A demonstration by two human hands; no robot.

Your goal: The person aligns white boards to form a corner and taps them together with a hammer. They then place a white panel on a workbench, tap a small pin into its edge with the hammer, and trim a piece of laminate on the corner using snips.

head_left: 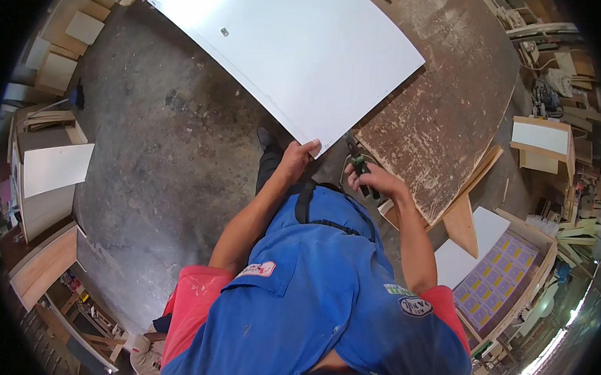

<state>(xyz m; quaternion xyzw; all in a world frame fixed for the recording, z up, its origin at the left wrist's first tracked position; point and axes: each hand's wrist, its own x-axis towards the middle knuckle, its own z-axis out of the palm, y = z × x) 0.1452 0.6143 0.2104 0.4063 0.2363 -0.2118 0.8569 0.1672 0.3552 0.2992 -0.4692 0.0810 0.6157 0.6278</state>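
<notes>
A large white panel [299, 60] reaches from my waist toward the far side. My left hand [293, 162] is closed on its near corner, thumb lying on the top face and fingers underneath, out of sight. To the right of that corner, my right hand [380, 180] grips a hand tool with dark green handles, which looks like pliers [358, 162]. The tool's dark jaws point away from me and stay apart from the panel. On the panel, near its left edge, lies a small metal piece [224, 31], too small to name.
Under and right of the panel is a scuffed brown board [444, 127], with wooden offcuts [461, 225] at its near edge. Boxes and boards [54, 170] line the left. A crate with a purple patterned sheet [498, 276] stands right. Another person [144, 355] is at lower left.
</notes>
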